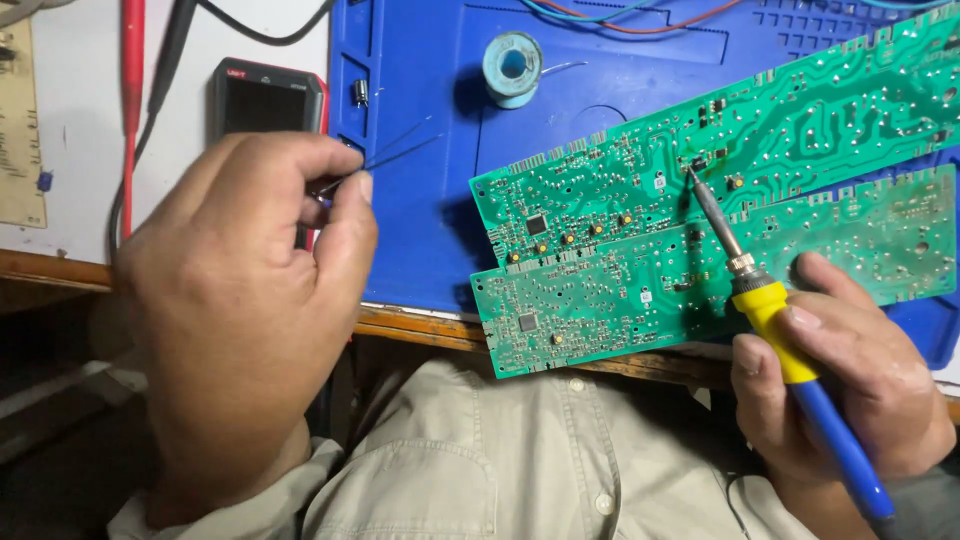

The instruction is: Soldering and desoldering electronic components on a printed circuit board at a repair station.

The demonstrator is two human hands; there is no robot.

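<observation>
The right hand (850, 385) is closed around the yellow-and-blue handle of a soldering iron (775, 320), which rises toward 11 o'clock; its metal tip rests on the upper circuit board (760, 130) at a small dark component near the board's middle. The left hand (235, 300) is raised at the 9 o'clock side of the view, thumb and forefinger pinched on a pair of fine tweezers (385, 155) whose thin points reach toward 2 o'clock above the blue work mat (420, 90) (whether the points hold anything cannot be told).

Two green circuit boards lie side by side on the mat, solder side up. The upper one runs from the centre toward 2 o'clock; the lower circuit board (600, 300) sits just below it, edges touching or nearly so, its near-left corner overhanging the wooden bench edge (420, 328).

A spool of solder wire (512, 66) stands on the mat at 12 o'clock, well apart from both hands. A dark handheld meter with a red rim (265, 100) lies on the white surface at 10 o'clock, just beyond the left hand's knuckles, with red and black probe leads (135, 80) beside it
</observation>
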